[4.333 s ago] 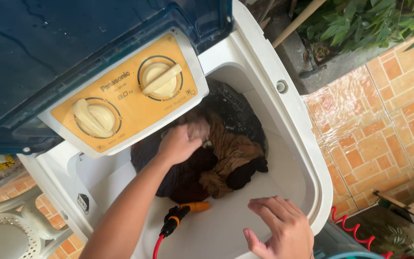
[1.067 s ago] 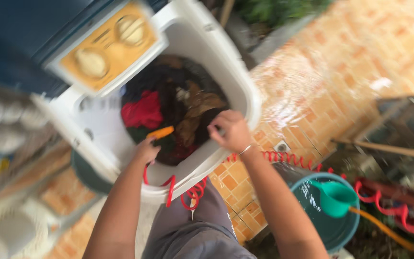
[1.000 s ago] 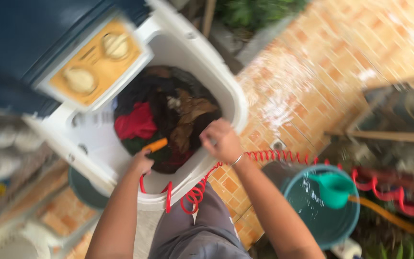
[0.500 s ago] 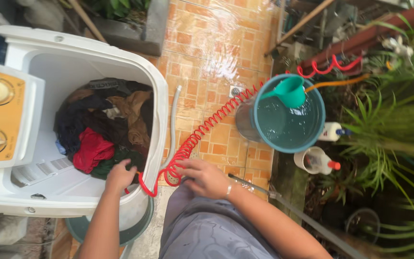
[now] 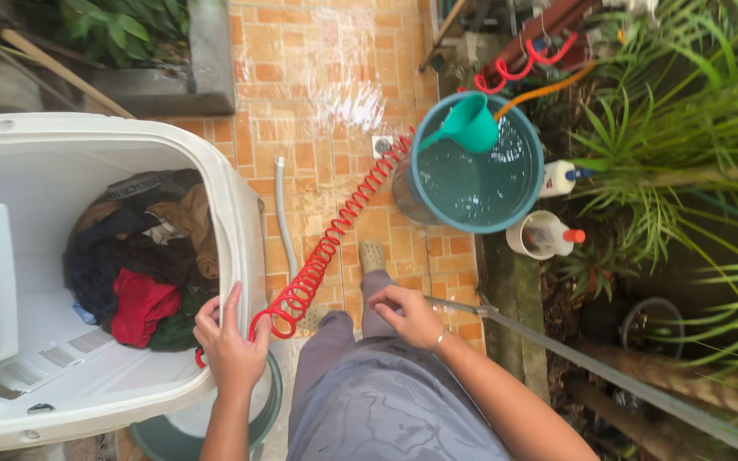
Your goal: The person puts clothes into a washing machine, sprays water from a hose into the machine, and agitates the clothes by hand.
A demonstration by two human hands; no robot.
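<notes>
My left hand (image 5: 231, 346) lies over the near rim of the white washing machine (image 5: 245, 222) and pins the red coiled hose (image 5: 335, 235) against it. The hose runs from under my palm across the orange tiles toward the teal bucket (image 5: 533, 183). Inside the tub sits a heap of dark, brown and red clothes (image 5: 143, 265), just left of that hand. My right hand (image 5: 407, 312) hovers over my grey-trousered thigh with fingers loosely curled and nothing in them.
The bucket holds water and a teal scoop (image 5: 470, 126). A white bottle (image 5: 559, 177) and a white jug (image 5: 540, 235) stand beside it. A grey drain hose (image 5: 284, 213) lies on wet tiles. A metal rod (image 5: 557, 350) slants past my right wrist. Plants crowd the right side.
The view has swung further right. My left hand rose from inside the tub onto its rim with the hose. My right hand drew back from the coils to above my thigh.
</notes>
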